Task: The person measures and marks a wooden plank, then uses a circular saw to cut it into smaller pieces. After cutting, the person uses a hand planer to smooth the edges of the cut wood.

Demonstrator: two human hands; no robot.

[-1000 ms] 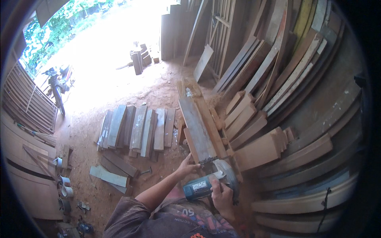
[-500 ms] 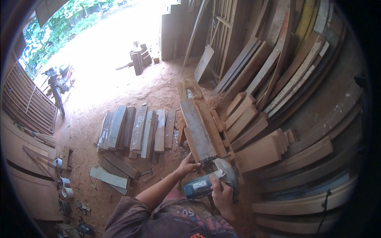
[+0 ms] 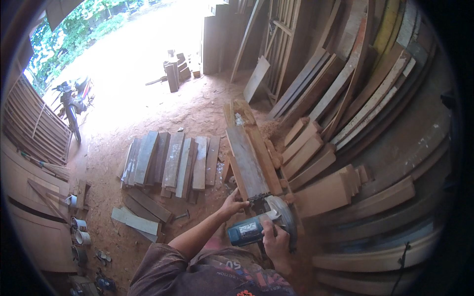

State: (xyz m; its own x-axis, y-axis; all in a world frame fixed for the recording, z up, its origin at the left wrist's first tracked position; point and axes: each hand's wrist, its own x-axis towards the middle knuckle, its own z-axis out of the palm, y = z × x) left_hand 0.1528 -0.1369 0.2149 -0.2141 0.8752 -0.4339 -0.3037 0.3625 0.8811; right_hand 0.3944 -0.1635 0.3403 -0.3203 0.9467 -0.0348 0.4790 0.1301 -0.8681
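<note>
My right hand (image 3: pixel 275 241) is wrapped round the handle of a teal and silver circular saw (image 3: pixel 247 231). The saw rests on the near end of a worn greyish board (image 3: pixel 246 160), and its rounded guard is on the right side. My left hand (image 3: pixel 233 204) is closed at the board's near left edge, its thumb against the black guide at the front of the saw's base. Whether those fingers grip the guide or the wood beneath, I cannot tell. The blade is hidden. Below the board lies a thicker wooden beam (image 3: pixel 264 163) strewn with sawdust.
Short planks (image 3: pixel 173 160) lie in a row on the dusty floor to the left, near a hammer (image 3: pixel 182 215). Cut timbers (image 3: pixel 323 192) and long leaning boards (image 3: pixel 355 98) crowd the right. A motorbike (image 3: pixel 72 111) stands far left, with several paint-marked cans (image 3: pixel 79 224) nearer.
The view has shifted slightly. Both hands and the saw keep almost the same place on the board.
</note>
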